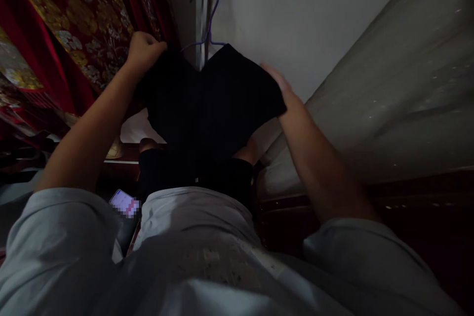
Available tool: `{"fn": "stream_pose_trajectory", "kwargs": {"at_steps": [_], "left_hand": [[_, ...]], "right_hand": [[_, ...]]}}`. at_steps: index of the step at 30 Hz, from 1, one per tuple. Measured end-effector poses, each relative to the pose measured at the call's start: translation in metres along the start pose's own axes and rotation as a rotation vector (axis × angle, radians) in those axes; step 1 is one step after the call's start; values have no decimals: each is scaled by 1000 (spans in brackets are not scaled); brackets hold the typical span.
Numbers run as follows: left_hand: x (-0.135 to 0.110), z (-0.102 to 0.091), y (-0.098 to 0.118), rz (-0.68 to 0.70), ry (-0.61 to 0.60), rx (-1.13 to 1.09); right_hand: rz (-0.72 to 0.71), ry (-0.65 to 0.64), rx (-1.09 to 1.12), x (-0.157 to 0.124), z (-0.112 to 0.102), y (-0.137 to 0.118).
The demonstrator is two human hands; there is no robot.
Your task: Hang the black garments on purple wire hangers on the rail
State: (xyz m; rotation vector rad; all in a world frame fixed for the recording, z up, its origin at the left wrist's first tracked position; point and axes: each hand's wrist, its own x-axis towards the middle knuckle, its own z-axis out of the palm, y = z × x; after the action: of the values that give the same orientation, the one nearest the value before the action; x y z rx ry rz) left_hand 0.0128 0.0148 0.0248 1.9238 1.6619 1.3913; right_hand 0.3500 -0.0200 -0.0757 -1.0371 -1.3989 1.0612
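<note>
A black garment [211, 103] hangs on a purple wire hanger [212, 15] in front of a pale wall. My left hand [142, 52] is closed in a fist on the garment's upper left shoulder. My right hand [279, 84] lies against its right edge, thumb on the front and the other fingers hidden behind the fabric. The garment's lower part drops into shadow in front of my pale shirt.
A red and gold patterned cloth [74, 15] hangs at the left. A pale mattress or bed [388, 98] with a dark wooden frame stands at the right. A lit phone [125, 202] lies low on the left beside my body.
</note>
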Motion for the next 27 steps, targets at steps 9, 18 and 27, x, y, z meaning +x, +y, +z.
{"fn": "stream_pose_trajectory", "kwargs": {"at_steps": [9,18,27], "left_hand": [[5,45,-8,126,-242,-234],[-5,38,42,472,-149,-250],[-40,4,87,258,-196,-336]], "right_hand": [[-31,-187,76,-24,-13,-29],[-163,-81,104,-19,0,-34],[-156,-306,227,-73,18,-70]]}}
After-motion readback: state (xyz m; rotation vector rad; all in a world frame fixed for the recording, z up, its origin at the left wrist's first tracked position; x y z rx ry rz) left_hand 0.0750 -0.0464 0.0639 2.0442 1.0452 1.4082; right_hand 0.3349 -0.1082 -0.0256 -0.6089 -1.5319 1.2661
